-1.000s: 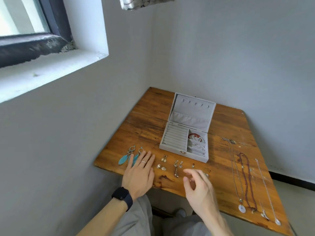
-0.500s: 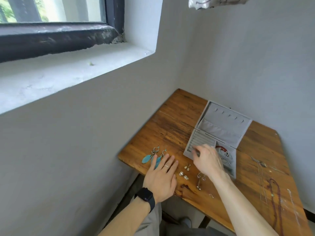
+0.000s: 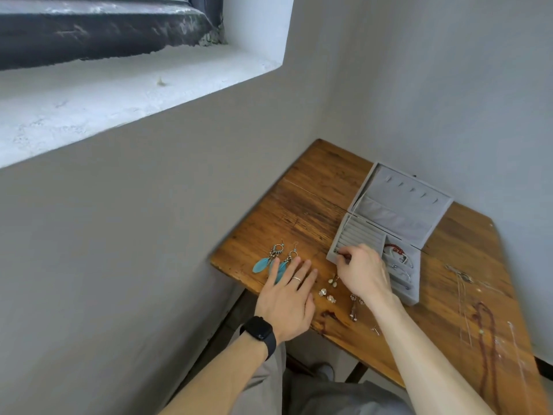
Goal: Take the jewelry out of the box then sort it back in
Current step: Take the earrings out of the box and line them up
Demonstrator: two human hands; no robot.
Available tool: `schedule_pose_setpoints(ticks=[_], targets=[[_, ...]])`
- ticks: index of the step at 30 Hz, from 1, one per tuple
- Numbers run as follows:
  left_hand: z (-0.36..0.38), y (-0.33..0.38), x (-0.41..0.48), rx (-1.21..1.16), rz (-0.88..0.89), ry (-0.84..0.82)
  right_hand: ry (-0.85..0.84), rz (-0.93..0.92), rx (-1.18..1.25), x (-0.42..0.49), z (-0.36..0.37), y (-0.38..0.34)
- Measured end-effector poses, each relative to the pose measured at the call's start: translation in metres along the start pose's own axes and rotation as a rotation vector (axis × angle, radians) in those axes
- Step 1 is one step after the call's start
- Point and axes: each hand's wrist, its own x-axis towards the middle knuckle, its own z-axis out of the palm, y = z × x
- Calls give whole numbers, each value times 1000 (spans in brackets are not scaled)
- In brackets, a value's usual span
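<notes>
Turquoise feather earrings (image 3: 263,263) lie left of the open grey velvet jewelry box (image 3: 398,217) on the brown wooden table (image 3: 299,211). Left hand (image 3: 287,301) stays flat, fingers straight and spread, tips over the feathers. Small pearl and flower studs (image 3: 327,292) sit just in front of the box. Right hand (image 3: 363,272) was off the box a second ago. It is now at the box's front-left ring rows, fingertips pinched on a tiny metal piece (image 3: 338,252), too small to identify. Bracelets (image 3: 398,256) are in the box's right compartment, chain necklaces (image 3: 484,324) right of the box.

The grey jewelry box (image 3: 401,205) sits open on the counter (image 3: 314,205) with its lid leaning back. Red-beaded and silver bracelets (image 3: 396,254) lie in its right compartments. Turquoise feather earrings (image 3: 273,254) lie to its left, small earrings (image 3: 323,292) in front, and necklaces (image 3: 486,339) well to the right.
</notes>
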Motion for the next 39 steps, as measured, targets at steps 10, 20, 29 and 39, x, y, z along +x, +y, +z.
schedule_pose_setpoints(ticks=[10, 20, 29, 39], targets=[[-5, 1, 0, 2, -2, 2, -338, 278, 320, 40, -13, 10], [-14, 4, -1, 17, -10, -64, -240, 215, 307, 31, -7, 14], [-11, 1, 0, 42, 23, -73, 126, 281, 776, -63, -33, 27], [-22, -1, 17, 67, 61, -92, 259, 488, 920, -164, -3, 86]])
